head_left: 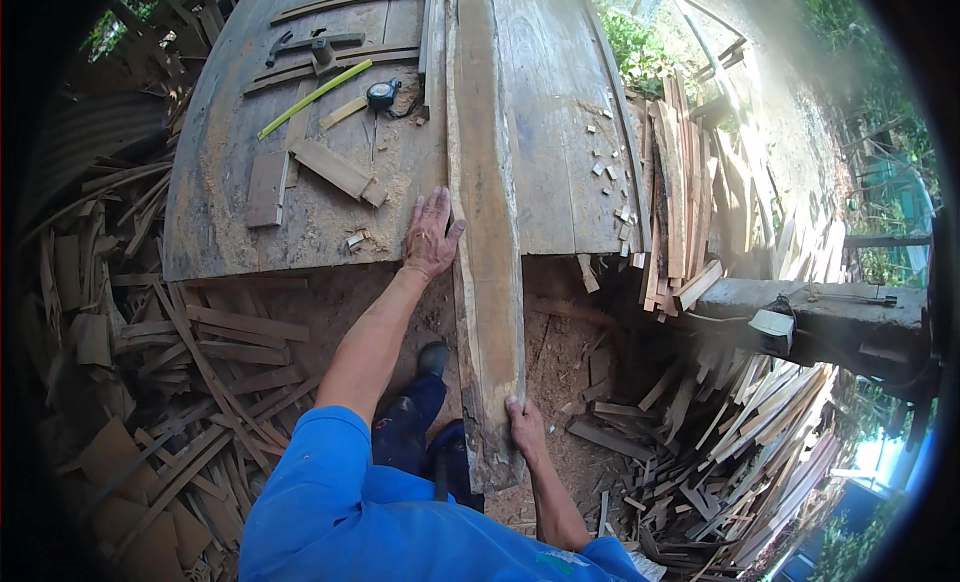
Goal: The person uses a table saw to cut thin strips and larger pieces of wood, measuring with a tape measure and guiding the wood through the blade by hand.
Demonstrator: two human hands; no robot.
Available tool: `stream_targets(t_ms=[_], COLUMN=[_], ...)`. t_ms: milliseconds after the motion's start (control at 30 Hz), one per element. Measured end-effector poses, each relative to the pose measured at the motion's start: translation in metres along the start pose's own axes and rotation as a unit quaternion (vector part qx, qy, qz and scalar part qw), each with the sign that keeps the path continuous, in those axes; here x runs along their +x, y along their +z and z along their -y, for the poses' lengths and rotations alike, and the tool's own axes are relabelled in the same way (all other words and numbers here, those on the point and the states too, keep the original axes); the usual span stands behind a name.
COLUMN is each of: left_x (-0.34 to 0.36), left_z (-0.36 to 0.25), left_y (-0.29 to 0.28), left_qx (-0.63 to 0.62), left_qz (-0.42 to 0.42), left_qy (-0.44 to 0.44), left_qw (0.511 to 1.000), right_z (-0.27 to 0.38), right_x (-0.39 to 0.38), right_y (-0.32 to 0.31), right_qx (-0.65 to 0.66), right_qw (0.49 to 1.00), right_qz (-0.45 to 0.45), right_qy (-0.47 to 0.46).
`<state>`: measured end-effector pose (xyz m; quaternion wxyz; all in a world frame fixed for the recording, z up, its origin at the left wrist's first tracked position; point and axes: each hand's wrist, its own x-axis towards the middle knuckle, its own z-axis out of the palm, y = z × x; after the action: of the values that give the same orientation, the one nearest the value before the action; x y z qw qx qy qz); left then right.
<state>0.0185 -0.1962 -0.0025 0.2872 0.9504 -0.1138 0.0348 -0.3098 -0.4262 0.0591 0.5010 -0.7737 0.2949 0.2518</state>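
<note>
A long rough-edged plank [485, 162] lies lengthwise over the weathered wooden table [545, 72], its near end jutting out past the table's front. My left hand [432, 230] rests with outstretched fingers on the table beside the plank's left edge, its thumb at that edge. My right hand [525, 427] grips the right edge of the plank's near end. To the left on the table are a hammer-like tool [322, 54], a yellow folding rule or strip [313, 99], a tape measure [382, 95] and short wood offcuts [268, 187].
Piles of scrap wood [230, 352] flank me on the left and right. A concrete beam [820, 312] with a pale box [770, 332] on it stands at the right. Upright boards [675, 192] lean beside the table. Sawdust covers the ground [555, 382] at my feet.
</note>
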Motion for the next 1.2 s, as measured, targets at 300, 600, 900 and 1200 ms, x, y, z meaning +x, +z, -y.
stream_targets(t_ms=[300,600,900,1200], left_x=[0.0,0.0,0.001,0.0], left_z=[-0.002,-0.004,-0.002,-0.002], left_y=[-0.001,-0.001,-0.001,-0.002], left_qx=[-0.009,-0.003,0.013,-0.007], left_qz=[-0.008,-0.011,-0.007,-0.015], left_qy=[-0.001,-0.003,-0.007,0.001], left_qw=[1.0,1.0,1.0,1.0], right_z=[0.006,0.021,0.033,0.03], right_x=[0.011,0.02,0.03,0.043], right_y=[0.001,-0.002,-0.001,0.004], right_qx=[-0.006,-0.037,-0.061,-0.045], right_qw=[1.0,0.999,0.998,0.999], right_qz=[0.012,0.015,0.018,0.018], right_qy=[0.008,-0.006,0.002,-0.009])
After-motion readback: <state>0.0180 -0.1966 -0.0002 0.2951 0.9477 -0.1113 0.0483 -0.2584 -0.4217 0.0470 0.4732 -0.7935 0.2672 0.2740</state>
